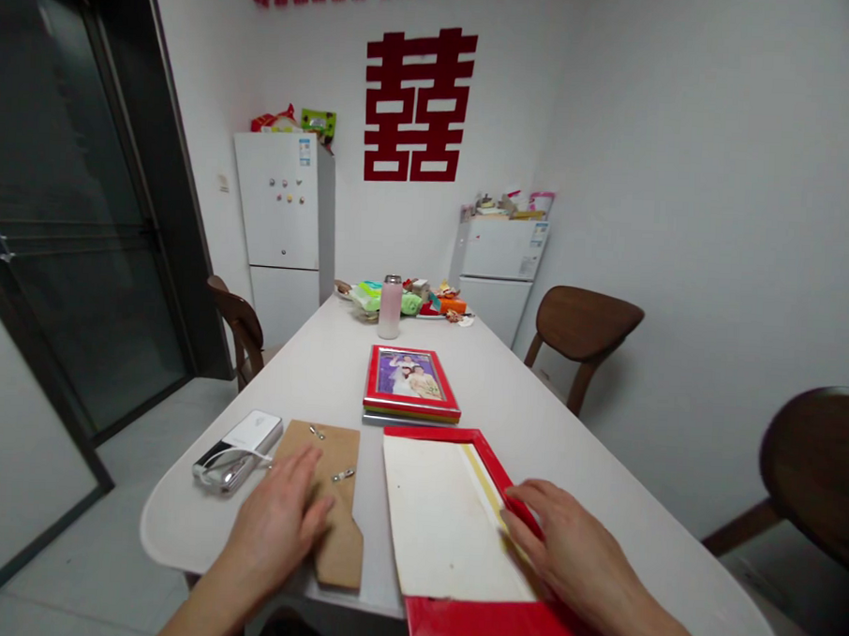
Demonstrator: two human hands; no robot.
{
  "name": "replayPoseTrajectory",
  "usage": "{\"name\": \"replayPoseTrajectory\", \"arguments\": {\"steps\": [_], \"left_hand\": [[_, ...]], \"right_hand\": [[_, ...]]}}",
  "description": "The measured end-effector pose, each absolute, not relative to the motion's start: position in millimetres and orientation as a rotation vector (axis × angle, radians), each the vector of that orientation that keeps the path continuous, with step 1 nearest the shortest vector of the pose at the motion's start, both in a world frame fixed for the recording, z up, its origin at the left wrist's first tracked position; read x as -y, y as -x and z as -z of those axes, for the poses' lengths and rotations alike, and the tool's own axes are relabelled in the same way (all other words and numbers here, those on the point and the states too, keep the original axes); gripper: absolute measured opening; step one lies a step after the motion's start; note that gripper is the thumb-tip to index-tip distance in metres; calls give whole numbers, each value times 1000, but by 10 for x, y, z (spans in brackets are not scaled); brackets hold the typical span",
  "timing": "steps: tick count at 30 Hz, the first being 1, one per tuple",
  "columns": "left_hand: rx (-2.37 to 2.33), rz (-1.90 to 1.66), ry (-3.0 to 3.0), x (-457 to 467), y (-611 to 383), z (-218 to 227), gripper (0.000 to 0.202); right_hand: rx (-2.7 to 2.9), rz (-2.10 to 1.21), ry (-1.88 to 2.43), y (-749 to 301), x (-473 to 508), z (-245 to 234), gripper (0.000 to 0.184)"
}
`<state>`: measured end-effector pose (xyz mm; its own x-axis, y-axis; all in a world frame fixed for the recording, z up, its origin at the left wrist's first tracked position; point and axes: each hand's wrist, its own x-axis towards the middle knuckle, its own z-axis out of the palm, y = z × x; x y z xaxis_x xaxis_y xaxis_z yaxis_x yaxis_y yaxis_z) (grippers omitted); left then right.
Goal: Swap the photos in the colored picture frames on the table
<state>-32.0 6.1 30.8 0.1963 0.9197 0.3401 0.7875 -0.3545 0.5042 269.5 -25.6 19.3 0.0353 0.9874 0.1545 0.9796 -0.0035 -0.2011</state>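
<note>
A brown picture-frame backing board (pixel 339 539) with small metal hangers lies at the front left of the table. My left hand (pixel 279 509) rests over its left part, fingers stretched out and thumb apart. Right of the board is a red picture frame (pixel 482 621), back side up, at the table's front edge. A cream-white sheet (pixel 434 515) lies inside it, shifted left, with a yellowish strip showing along the right side. My right hand (pixel 562 540) holds the frame's right side, its fingertips at the inner edge. The underside of this grip is hidden.
Behind the red frame sits a stack of frames (pixel 413 407), a photo on top. A white power bank (pixel 250 437) with a cable lies at left. Farther back stand a pink bottle (pixel 390 309) and packaged items (pixel 369 299). Chairs (pixel 585 325) flank the table (pixel 309 379).
</note>
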Motion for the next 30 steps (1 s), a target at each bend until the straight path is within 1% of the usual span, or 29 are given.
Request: {"name": "replayPoseTrajectory", "arguments": {"steps": [3,6,9,11,14,17,20,24,26,30], "left_hand": [[-1332,-652,-2257,126,-70,-331,52],[-1148,-327,-2301,251,-426,-328,61],[-1065,-223,-2356,284,-634,-281,69],[-1039,-256,-2364,270,-677,-235,71],[-1008,-306,-2346,246,-667,-197,74],[-1027,-346,-2295,253,-666,-227,78],[-1059,-385,-2260,279,-721,-290,83],[-1020,-525,-2297,309,-832,-349,88],[-957,-630,-2357,323,-872,-370,81],[-812,-847,-2462,348,-835,-435,57]], "right_hand": [[1895,-137,2146,-2775,152,-98,40],[1876,-215,2133,-2811,82,-60,38],[1765,-338,2102,-2831,71,-82,36],[1577,-610,2009,-2832,101,-111,33],[1148,-1154,1671,-2780,184,-167,34],[862,-1450,1357,-2659,272,-257,39],[757,-1582,1228,-2531,331,-373,42],[719,-1622,1109,-2437,364,-508,44],[745,-1623,1063,-2424,366,-546,44],[873,-1553,1091,-2456,331,-539,38]]}}
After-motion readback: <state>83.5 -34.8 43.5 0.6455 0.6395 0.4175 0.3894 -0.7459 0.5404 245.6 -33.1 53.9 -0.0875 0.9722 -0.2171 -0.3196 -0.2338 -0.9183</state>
